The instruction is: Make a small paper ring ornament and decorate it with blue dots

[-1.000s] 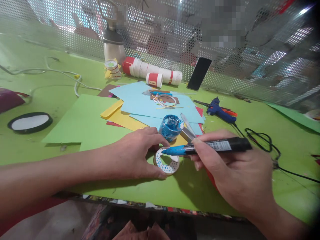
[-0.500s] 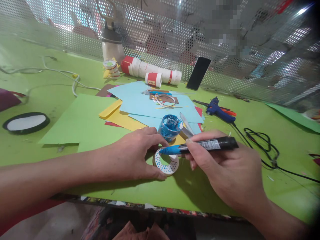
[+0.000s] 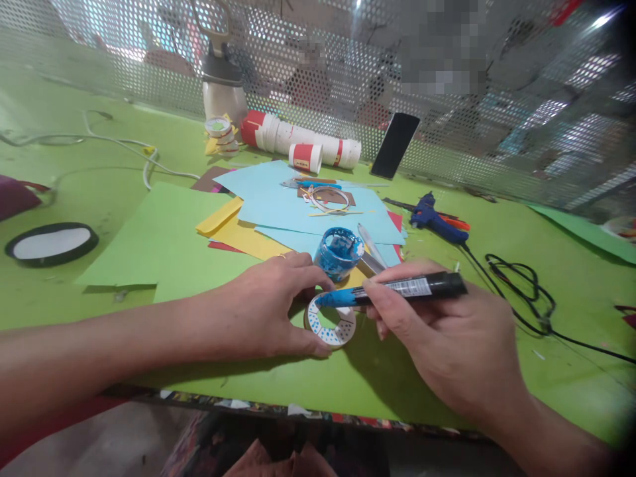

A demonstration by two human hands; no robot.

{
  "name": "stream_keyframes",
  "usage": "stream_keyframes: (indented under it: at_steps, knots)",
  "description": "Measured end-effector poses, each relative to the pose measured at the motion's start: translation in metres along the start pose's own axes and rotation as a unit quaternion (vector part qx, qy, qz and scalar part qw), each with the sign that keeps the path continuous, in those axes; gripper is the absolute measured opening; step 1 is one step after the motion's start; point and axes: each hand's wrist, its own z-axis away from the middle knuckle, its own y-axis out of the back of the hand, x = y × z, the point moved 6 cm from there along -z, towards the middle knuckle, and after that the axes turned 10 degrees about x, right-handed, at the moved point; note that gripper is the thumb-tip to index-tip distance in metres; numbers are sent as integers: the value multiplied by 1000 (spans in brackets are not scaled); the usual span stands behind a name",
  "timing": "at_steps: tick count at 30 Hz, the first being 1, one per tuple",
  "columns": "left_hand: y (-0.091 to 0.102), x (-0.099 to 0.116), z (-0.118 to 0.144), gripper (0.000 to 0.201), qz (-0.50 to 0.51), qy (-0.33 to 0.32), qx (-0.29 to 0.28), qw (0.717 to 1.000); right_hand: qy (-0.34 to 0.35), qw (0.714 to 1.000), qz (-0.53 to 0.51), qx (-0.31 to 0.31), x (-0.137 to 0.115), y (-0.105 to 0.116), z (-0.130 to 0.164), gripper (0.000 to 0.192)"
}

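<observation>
A white ring (image 3: pixel 332 336) with blue dots and dark dividing lines lies flat on the green tabletop near its front edge. My left hand (image 3: pixel 278 301) grips it at the left side, thumb at the front and fingers at the back. In my right hand (image 3: pixel 437 331) is a marker (image 3: pixel 402 289) with a black barrel and a blue-stained front end. The marker's tip meets or hovers just over the ring's upper left part; I cannot tell which. Right behind the ring stands a blue-smeared jar (image 3: pixel 338 255).
Light-blue paper sheets (image 3: pixel 268 195) and green card (image 3: pixel 149 238) spread behind my hands. To the right lie a blue glue gun (image 3: pixel 432 218) and its black cord (image 3: pixel 527 291). Paper cups (image 3: pixel 305 158), a spray bottle (image 3: pixel 223 93) and a phone (image 3: pixel 395 146) stand or lie near the perforated screen (image 3: pixel 318 73).
My right hand and the marker have shifted very slightly left. The tip remains at the ring's upper left, and my left hand and the ring have stayed in place.
</observation>
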Motion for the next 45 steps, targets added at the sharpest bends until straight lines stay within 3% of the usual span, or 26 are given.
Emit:
stream_keyframes:
  at_steps: [11, 19, 24, 32, 38, 45]
  knots:
    - [0, -1, 0, 50, 8, -2, -2, 1000, -19, 1000, 8, 9, 0, -2, 1, 22]
    - [2, 2, 2, 52, 3, -29, 3, 1000, -23, 1000, -7, 7, 1, -2, 1, 15]
    - [3, 6, 3, 42, 3, -52, -6, 999, -31, 999, -23, -12, -1, -5, 1, 11]
    - [1, 2, 0, 52, -17, -12, -1, 1000, -10, 1000, -15, 8, -1, 0, 2, 18]
    - [2, 4, 0, 49, -24, -13, -5, 1000, -51, 993, -72, 81, 0, 13, 2, 15]
    - [1, 1, 0, 50, 2, -15, -2, 1000, -41, 997, -23, 65, 0, 10, -2, 18]
